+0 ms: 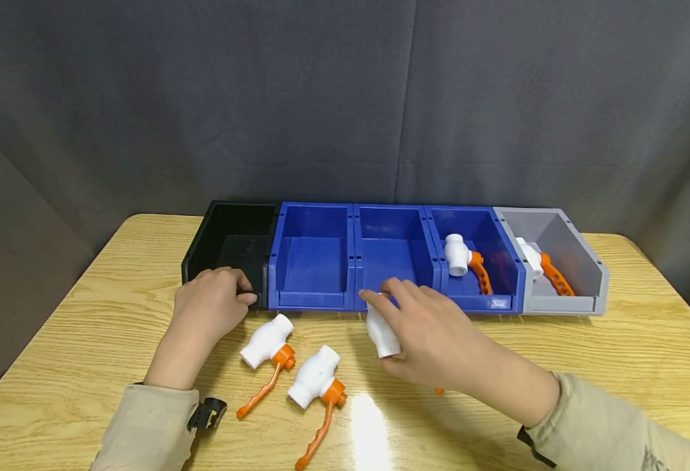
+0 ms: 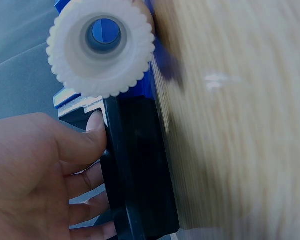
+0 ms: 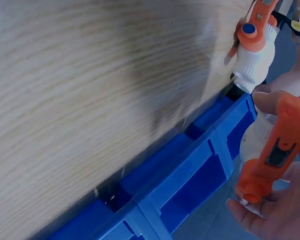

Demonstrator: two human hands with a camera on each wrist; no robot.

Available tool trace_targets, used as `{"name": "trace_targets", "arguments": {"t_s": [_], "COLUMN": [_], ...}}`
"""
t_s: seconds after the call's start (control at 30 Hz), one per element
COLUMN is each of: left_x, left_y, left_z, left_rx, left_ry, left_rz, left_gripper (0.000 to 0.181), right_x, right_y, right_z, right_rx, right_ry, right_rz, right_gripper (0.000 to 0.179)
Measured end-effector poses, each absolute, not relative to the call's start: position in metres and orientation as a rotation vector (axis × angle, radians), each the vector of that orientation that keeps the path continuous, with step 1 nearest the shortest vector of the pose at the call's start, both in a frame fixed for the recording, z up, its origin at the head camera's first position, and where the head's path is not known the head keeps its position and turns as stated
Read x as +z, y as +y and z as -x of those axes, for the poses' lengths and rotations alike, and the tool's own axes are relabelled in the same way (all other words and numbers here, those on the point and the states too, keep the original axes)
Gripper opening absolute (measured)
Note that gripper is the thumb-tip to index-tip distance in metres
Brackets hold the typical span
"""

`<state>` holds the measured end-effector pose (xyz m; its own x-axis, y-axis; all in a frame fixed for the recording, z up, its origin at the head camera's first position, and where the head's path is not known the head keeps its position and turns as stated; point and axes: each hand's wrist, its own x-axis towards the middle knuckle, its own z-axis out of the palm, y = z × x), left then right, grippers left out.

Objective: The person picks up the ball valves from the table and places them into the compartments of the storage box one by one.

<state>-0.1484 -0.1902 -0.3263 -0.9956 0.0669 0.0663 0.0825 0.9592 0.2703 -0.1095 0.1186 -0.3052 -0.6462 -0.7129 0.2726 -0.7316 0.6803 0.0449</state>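
My left hand (image 1: 212, 301) grips the front rim of the black bin (image 2: 142, 170), the thumb and fingers at its edge in the left wrist view. My right hand (image 1: 433, 333) holds a white ball valve (image 1: 382, 335) just in front of the middle blue bin (image 1: 393, 258). Its orange handle (image 3: 277, 155) shows against the palm in the right wrist view; in the head view the hand hides most of it. Between the hands, two more white ball valves, one nearer the bins (image 1: 265, 343) and one closer to me (image 1: 314, 378), lie on the table, orange handles towards me.
The bins stand in a row: black, three blue, grey. One ball valve (image 1: 458, 255) lies in the right blue bin (image 1: 506, 281), another (image 1: 547, 265) in the grey bin (image 1: 580, 271). A dark grey curtain (image 1: 345, 98) hangs behind the wooden table (image 1: 86, 340).
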Motion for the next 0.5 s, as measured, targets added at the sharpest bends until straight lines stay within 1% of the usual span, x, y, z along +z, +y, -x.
{"name": "trace_targets", "arguments": {"t_s": [0.5], "left_x": [-0.326], "left_y": [-0.191], "left_z": [0.148], "left_rx": [-0.424], "left_ry": [-3.051], "left_rz": [0.122], "left_gripper": [0.010], "right_x": [-0.297], "right_y": [0.128], "right_z": [0.135], "right_rx": [0.116], "right_ry": [-2.708], "right_rz": [-1.065], "right_gripper": [0.086]}}
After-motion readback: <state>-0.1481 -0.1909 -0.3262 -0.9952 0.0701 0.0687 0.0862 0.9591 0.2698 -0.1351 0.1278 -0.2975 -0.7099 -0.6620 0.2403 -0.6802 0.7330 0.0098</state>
